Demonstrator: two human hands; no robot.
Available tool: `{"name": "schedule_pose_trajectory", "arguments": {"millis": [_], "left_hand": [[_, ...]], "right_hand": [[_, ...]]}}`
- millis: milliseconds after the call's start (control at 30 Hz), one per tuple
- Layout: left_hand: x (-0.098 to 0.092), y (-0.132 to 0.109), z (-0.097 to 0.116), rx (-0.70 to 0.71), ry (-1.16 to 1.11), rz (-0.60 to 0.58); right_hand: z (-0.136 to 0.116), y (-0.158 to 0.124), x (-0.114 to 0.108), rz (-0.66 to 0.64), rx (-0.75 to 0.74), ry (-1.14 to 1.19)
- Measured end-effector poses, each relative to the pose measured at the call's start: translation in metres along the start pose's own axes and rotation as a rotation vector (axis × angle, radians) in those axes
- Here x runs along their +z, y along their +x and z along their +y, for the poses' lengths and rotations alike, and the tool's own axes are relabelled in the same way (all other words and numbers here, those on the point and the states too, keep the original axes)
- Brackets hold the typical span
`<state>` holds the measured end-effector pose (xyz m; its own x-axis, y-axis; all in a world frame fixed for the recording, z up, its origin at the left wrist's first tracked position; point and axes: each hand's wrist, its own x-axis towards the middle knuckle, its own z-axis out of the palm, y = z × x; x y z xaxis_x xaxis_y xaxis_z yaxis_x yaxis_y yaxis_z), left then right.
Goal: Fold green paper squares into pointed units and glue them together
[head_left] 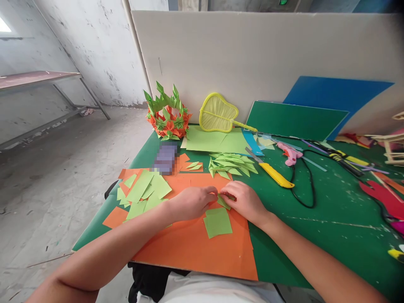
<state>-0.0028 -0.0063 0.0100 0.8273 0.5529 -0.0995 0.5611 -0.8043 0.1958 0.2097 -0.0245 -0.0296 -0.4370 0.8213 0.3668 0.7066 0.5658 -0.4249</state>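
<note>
A small piece of green paper (223, 202) is pinched between my two hands above an orange sheet (202, 256); its far part is hidden by the fingers. My left hand (196, 203) is closed, with thumb and fingertips at the paper's left end. From the other side my right hand (242, 199) grips the same paper, fingers bent. Just below them lie two or so green paper squares (218, 223). Beyond the hands is a pile of folded green paper leaves (232, 164). Left of my left hand, loose green paper pieces (142, 189) overlap in a heap.
An orange-and-green paper crown (168, 115) and a yellow leaf-shaped fan (217, 112) stand at the back. A yellow utility knife (276, 174), blade out, and a pink glue gun (288, 153) with a looping black cord lie right. A blurred dark rectangle (165, 158) lies left.
</note>
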Motion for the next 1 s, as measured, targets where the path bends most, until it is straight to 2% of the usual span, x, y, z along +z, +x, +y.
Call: {"name": "schedule_pose_trajectory", "arguments": {"millis": [333, 833, 1000], "left_hand": [[-0.0008, -0.0002, -0.0017, 0.005, 0.039, 0.001], [0.0006, 0.0001, 0.0032, 0.018, 0.034, 0.004], [0.0019, 0.0, 0.0028, 0.02, 0.077, 0.01]], "right_hand": [[0.0009, 0.0013, -0.0057, -0.093, -0.179, -0.15], [0.0068, -0.0052, 0.0022, -0.099, -0.326, -0.433], [0.0082, -0.0056, 0.0031, -0.081, -0.366, -0.46]]}}
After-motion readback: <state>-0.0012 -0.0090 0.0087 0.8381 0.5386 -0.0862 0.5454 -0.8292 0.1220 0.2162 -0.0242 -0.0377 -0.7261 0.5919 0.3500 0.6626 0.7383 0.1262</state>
